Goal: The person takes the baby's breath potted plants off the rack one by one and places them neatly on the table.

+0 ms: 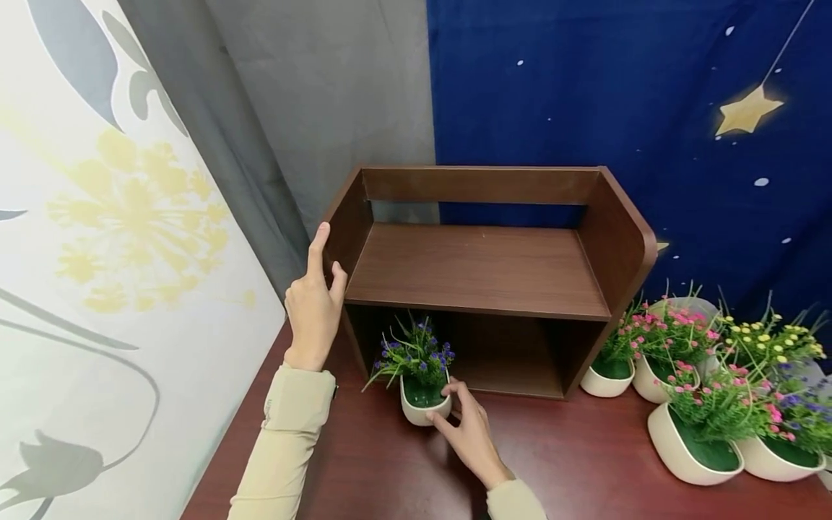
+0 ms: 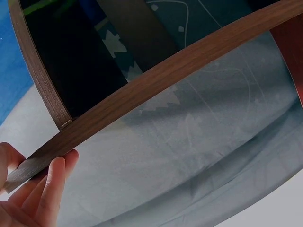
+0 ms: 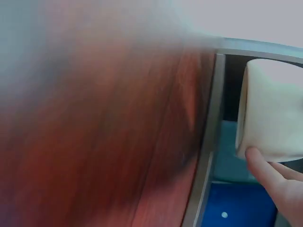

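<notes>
A brown wooden two-tier shelf point(image 1: 481, 269) stands on a dark red table. At its left side panel is my left hand point(image 1: 312, 310). The left wrist view shows thumb and fingers point(image 2: 56, 184) on opposite faces of that panel point(image 2: 102, 113), pinching it near its end. My right hand point(image 1: 471, 432) holds a white pot point(image 1: 414, 413) with purple flowers point(image 1: 422, 350) at the front left of the lower compartment. Thumb and fingers grip the pot's right and front sides. In the right wrist view the thumb presses the pale pot wall point(image 3: 274, 109); the plant is hidden there.
Several white pots with pink, yellow and purple flowers stand right of the shelf, among them a pink-flowered pot point(image 1: 692, 451) in front. A pale printed panel point(image 1: 130, 274) rises on the left. Grey and blue curtains point(image 1: 520, 108) hang behind.
</notes>
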### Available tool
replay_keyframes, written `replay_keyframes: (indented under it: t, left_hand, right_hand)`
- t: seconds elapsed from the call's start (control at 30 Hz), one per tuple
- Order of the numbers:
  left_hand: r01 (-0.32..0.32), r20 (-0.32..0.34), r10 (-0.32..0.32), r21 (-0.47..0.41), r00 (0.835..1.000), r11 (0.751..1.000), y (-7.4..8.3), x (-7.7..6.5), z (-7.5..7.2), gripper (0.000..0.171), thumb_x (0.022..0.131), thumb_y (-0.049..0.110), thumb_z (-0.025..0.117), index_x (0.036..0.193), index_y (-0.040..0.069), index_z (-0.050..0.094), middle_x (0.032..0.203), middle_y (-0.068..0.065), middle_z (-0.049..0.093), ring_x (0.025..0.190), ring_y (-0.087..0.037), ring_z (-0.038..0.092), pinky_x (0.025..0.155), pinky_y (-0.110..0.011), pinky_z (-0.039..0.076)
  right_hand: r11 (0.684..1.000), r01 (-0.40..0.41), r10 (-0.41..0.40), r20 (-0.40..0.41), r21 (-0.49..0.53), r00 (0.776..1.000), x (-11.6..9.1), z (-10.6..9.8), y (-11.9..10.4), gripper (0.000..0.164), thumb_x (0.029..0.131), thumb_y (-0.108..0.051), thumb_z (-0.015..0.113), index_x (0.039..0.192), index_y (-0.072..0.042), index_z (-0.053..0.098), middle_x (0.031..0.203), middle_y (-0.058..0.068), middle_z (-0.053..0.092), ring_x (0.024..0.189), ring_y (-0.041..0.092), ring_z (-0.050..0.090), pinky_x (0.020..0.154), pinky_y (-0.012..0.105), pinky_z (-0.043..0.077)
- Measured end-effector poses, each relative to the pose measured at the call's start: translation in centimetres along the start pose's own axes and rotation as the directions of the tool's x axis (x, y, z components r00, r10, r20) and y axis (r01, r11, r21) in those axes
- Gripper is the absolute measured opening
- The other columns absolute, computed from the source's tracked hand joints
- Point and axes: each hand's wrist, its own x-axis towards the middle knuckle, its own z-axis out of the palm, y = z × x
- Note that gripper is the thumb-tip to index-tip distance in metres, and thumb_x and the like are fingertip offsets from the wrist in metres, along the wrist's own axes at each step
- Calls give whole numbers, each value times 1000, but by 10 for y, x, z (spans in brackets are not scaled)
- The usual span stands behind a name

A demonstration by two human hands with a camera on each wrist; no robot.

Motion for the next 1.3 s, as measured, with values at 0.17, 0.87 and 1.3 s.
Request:
replay_keyframes:
  t: [0.17, 0.87, 1.3]
  left_hand:
    - [9, 6, -9, -4, 1000, 1000, -3, 2, -1, 58, 89, 4, 55, 142, 21, 39, 45, -1, 25, 37, -13, 16, 38, -30, 17]
    - [10, 10, -10, 2, 1000, 1000, -5, 2, -5, 58, 90, 4, 53, 143, 22, 38, 47, -1, 26, 37, -15, 16, 38, -31, 18]
    - [9, 0, -9, -17, 1000, 1000, 1, 2, 0, 57, 88, 3, 54, 141, 20, 41, 45, -2, 27, 38, -15, 16, 38, -31, 17]
  right_hand:
    - [997, -74, 71, 82, 32, 994, -24, -30, -13, 36, 78, -24, 75, 103, -14, 51, 136, 21, 43, 115, 36, 51, 81, 43, 49]
    - [939, -288, 263, -151, -186, 953, -89, -156, -17, 41, 73, -16, 79, 103, -10, 52, 105, 11, 56, 94, 29, 64, 74, 34, 52]
    - [892, -325, 258, -236, -315, 937, -101, -199, -11, 40, 77, -16, 77, 106, -8, 50, 106, 4, 52, 92, -9, 51, 70, 26, 51]
